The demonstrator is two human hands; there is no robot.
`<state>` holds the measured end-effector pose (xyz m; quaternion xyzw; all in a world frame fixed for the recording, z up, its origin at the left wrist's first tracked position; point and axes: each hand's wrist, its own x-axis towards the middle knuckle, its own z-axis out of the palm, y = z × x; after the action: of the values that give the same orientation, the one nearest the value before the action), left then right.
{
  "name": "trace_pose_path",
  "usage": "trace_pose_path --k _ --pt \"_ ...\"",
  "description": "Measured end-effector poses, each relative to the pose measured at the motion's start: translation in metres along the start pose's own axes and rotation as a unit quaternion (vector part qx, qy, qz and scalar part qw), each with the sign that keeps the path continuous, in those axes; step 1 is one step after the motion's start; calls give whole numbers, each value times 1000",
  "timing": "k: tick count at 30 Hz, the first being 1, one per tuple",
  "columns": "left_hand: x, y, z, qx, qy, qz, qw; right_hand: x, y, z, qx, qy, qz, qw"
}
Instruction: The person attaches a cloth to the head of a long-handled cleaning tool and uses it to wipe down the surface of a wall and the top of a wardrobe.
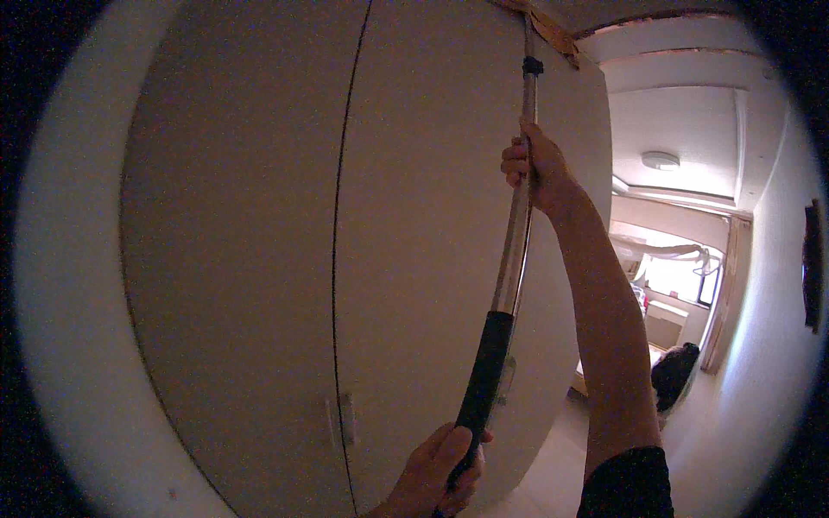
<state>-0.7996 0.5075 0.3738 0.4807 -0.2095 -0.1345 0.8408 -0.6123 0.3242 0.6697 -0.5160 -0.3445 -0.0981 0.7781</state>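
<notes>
A telescopic metal pole [515,239] runs upward in front of tall, pale cabinet doors [414,226]. My left hand [456,460] is closed around the black grip at the pole's lower end. Higher up, my right hand [534,162] wraps the bare metal tube, below a black collar [532,66]. At the pole's top, a brown, flat head or cloth [554,32] meets the upper part of the cabinet; its exact kind cannot be told. The pole's lowest end is partly hidden by my left hand.
Door handles [350,417] sit low on the cabinet. To the right are a white wall [771,291], a round ceiling lamp [660,160] and a bright window [673,275]. A person's dark-haired head [673,375] shows beyond my right arm. A dark object [812,265] is at the right wall.
</notes>
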Motion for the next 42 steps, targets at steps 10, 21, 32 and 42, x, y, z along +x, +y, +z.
trace_pose_path --k 10,21,32,42 --pt "5 -18 28 5 -90 9 996 -28 -10 -21 -65 47 -35 996" --pt "37 -65 15 94 8 -50 994 -51 19 -37 -74 72 -31 994" --pt "97 -31 57 54 -53 -98 992 -2 -31 -163 -38 84 -31 995" --pt "139 -36 83 17 -131 -110 985 2 -52 -209 -161 88 -95 978"
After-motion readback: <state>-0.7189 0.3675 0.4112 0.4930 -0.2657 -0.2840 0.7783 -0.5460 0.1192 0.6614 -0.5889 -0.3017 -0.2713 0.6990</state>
